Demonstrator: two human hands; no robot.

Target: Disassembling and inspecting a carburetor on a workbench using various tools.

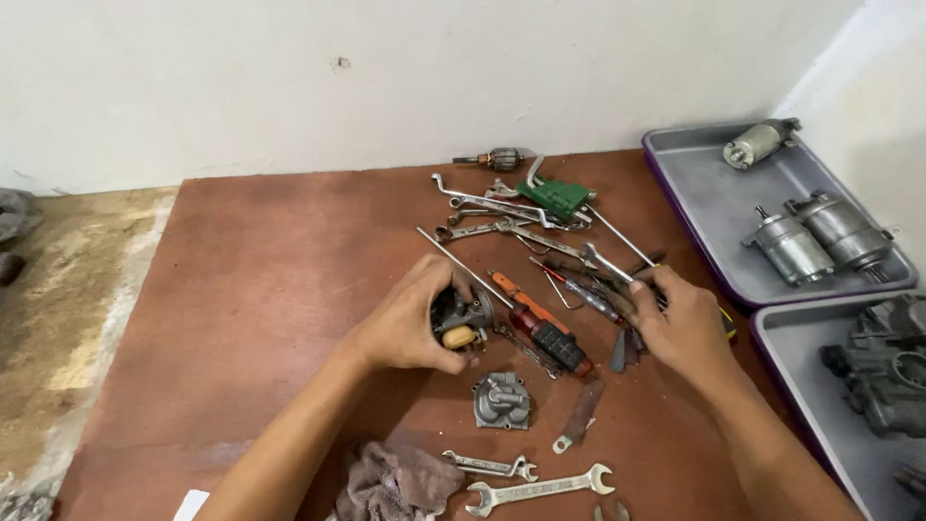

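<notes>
So the carburetor body (461,318) sits on the brown board (270,289), left hand (410,323) wrapped tight around it. Looks like cast metal, so probably hefty and rigid with fiddly bits sticking out; best held around the main casting, not the yellowish float. Just below it lies the grey bowl cover (501,399). To its right, the right hand (680,323) has fingers curled into the tool pile (569,289), seemingly pinching a thin tool. Further right, grey trays (709,241) with motors. Below, spanners (540,487) and a rag (395,482).
</notes>
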